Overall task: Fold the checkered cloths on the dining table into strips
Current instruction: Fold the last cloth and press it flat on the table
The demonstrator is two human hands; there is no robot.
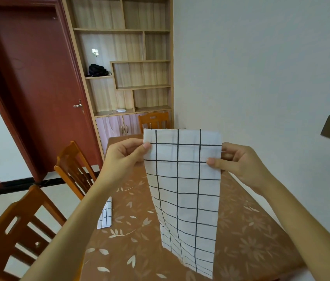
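A white cloth with a black grid hangs upright in the air above the dining table, folded to a long band. My left hand pinches its left edge near the top, thumb in front. On the opposite edge, at about the same height, my right hand pinches it. The cloth's lower end trails down toward the tabletop. A second checkered cloth, folded into a narrow strip, lies on the table's left side, partly hidden by my left forearm.
The table has a brown flowered cover. Two wooden chairs stand along its left side and another chair at the far end. A white wall runs close on the right. A bookshelf and a red door are behind.
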